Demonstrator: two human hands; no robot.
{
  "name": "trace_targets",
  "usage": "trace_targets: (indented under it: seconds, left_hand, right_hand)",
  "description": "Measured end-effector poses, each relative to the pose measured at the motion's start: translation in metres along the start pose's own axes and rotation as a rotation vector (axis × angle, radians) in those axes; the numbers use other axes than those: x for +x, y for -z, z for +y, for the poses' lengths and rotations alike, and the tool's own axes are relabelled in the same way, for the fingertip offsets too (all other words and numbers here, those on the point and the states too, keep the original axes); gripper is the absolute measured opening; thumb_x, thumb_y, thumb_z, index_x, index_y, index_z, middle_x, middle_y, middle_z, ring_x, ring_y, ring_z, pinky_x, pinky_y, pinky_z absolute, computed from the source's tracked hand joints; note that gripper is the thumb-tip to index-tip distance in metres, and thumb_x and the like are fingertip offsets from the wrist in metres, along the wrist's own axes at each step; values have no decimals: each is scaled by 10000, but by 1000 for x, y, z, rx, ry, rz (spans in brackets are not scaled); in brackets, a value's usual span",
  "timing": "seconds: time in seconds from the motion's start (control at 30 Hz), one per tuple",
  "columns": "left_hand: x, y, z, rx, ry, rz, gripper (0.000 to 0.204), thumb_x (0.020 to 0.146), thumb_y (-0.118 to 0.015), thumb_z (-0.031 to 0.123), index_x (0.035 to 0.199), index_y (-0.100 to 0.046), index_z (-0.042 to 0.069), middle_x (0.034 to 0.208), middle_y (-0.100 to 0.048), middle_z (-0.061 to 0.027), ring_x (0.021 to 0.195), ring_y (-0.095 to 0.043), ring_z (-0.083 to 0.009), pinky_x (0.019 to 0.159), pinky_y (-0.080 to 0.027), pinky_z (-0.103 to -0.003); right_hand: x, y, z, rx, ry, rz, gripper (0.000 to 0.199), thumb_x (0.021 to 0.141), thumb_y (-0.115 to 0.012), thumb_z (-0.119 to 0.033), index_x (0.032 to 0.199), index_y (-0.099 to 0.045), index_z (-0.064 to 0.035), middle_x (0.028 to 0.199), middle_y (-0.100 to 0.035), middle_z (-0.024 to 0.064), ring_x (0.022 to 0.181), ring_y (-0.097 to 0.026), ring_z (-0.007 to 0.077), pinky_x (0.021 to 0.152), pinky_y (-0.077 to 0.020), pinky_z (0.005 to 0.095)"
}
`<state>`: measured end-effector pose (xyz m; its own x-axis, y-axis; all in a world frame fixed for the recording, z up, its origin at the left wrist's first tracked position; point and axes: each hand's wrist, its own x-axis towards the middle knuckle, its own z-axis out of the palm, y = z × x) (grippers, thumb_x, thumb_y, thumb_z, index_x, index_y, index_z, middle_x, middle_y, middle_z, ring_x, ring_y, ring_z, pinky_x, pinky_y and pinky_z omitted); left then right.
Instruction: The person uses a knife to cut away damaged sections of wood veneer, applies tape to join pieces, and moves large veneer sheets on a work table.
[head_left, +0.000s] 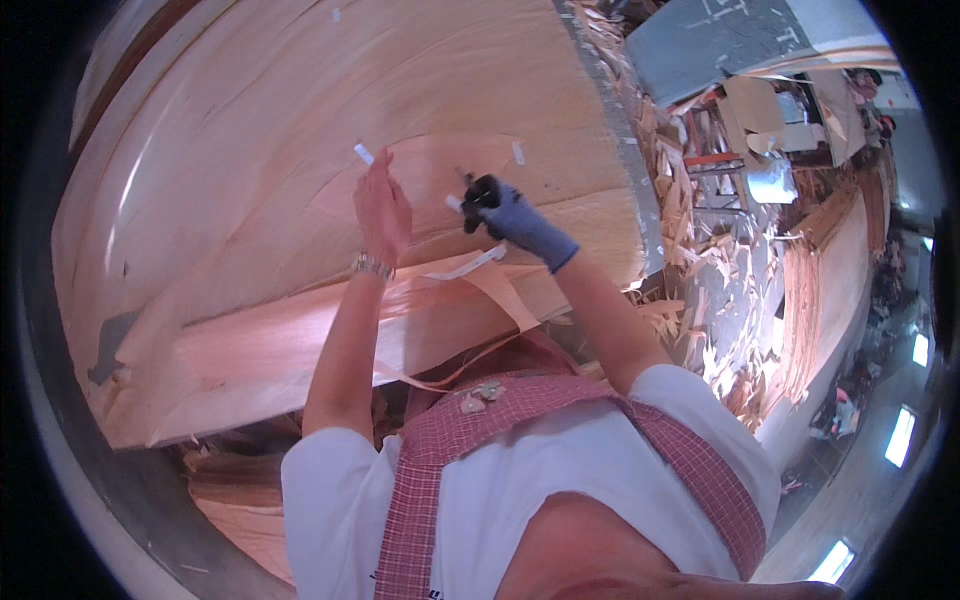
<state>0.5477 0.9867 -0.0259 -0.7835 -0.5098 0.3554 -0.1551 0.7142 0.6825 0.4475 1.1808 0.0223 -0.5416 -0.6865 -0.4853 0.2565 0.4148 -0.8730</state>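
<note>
left hand (pixel 382 205) bare, watch (pixel 372 266) on wrist, raised over the veneer sheet (pixel 300 120). fingers pinched on one end of a white tape strip (pixel 363 154), which sticks up past the fingertips at the upper left. hand sits over a lighter veneer patch (pixel 430 180) lying on the big sheet.

right hand (pixel 515 218) in a blue-grey glove with dark fingertips, clenched round a small dark tool (pixel 472 195), looks like a tape dispenser but cannot tell for sure. a short white bit of tape shows at the tool's left side, just beside the left hand's thumb side. hands are near each other, not touching.

another white tape piece (pixel 518 152) is stuck on the patch edge, up right of the gloved hand. a long white strip (pixel 470 266) trails loose below the right wrist across the veneer.

veneer sheet fills the upper left, pale wood grain, curved by the lens. more thin veneer layers (pixel 280 350) overlap toward the person, edges ragged, one torn corner hanging near the apron (pixel 480 420). apron is red check over a white shirt (pixel 560 480).

right of the bench a metal edge (pixel 620 130) runs down, and past it a heap of veneer scraps (pixel 700 290) on the floor. further right a long veneer stack (pixel 820 290). grey machine top (pixel 720 40) at the upper right.
</note>
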Motion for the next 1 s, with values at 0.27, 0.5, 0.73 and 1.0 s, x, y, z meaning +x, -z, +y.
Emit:
trace_targets:
  seconds: [0.27, 0.5, 0.73, 1.0]
  left_hand:
    - [-97, 19, 51, 389, -113, -387, 561, 888, -574, 285, 1414, -460, 125, 1459, -455, -83, 1333, -418, -266, 1115, -241, -503]
    - [-101, 14, 45, 416, -220, -348, 521, 849, -594, 275, 1344, -530, 125, 1455, -444, -100, 1297, -445, -297, 1078, -295, -543]
    - [-108, 22, 13, 97, -188, -290, 461, 828, -571, 160, 1284, -559, 92, 1387, -500, -124, 1282, -456, -295, 1068, -344, -476]
    - [-52, 124, -54, 414, 267, 90, 468, 864, -527, 85, 1333, -518, 88, 1405, -502, -75, 1312, -423, -282, 1079, -312, -466]
  right_hand:
    - [-1, -33, 45, -852, 37, 199, 518, 833, -656, -445, 1079, -517, -12, 952, -672, 248, 862, -661, 413, 742, -521, 484]
    - [3, -1, 51, -1508, 267, 273, 316, 914, -608, -335, 1014, -588, -36, 810, -686, 165, 686, -677, 254, 571, -509, 405]
    - [49, -61, -92, -118, 198, -211, 233, 930, -611, -217, 1105, -618, -63, 762, -681, 16, 547, -483, 47, 486, -403, 207]
    - [155, -180, -29, -214, 55, -287, 189, 911, -636, -231, 935, -670, -47, 734, -701, 70, 539, -550, 121, 483, -435, 275]
